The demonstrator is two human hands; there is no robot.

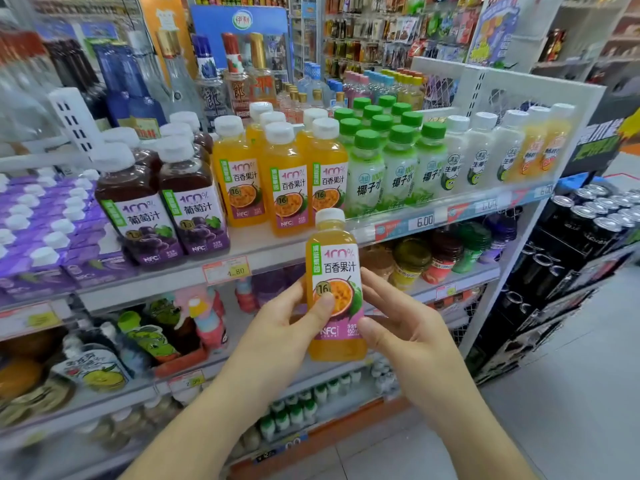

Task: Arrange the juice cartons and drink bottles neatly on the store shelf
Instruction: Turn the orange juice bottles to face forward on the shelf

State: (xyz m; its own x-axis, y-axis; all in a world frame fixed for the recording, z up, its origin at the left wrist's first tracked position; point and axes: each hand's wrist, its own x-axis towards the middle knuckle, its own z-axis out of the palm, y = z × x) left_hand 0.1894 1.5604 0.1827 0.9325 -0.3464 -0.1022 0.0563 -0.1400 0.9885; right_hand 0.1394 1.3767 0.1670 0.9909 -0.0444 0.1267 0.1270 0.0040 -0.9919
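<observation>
- Head view, and it's all about one orange passion-fruit juice bottle [335, 289], upright, white cap on top, label facing us, held out in front of the shelf and not on it.
- The left hand [291, 317] grips it from the left side, thumb pressed across the fruit picture on the label, the other fingers curled away behind the bottle.
- The right hand [398, 320] comes in from the other side: thumb against the lower right edge of the label, fingers fairly straight along the right side and touching it. Whether they wrap round the back, I cannot tell.
- Just above the grip, right over the held cap, stands the row of matching orange bottles [287, 178] on the shelf [263, 251], three at the front with more behind them.
- Up and to the left of the hands: two dark grape juice bottles [166, 206] at the shelf front, more lined up behind.
- Farther left again, a block of purple cartons [41, 233] with white caps, packed tight.
- Up and to the right of the grip, the green-capped coconut water bottles [394, 161] in rows, and beyond them white-capped pale bottles [485, 150] running to the end of the shelf.
- A price tag reading 6.00 [424, 221] sits on the shelf edge just right of the held cap.
- Below and behind the hands, lower shelves carry pouches and small bottles, too blurred to name.
- Far right of the grip, stacked black cans [595, 216] beside the shelving unit.
</observation>
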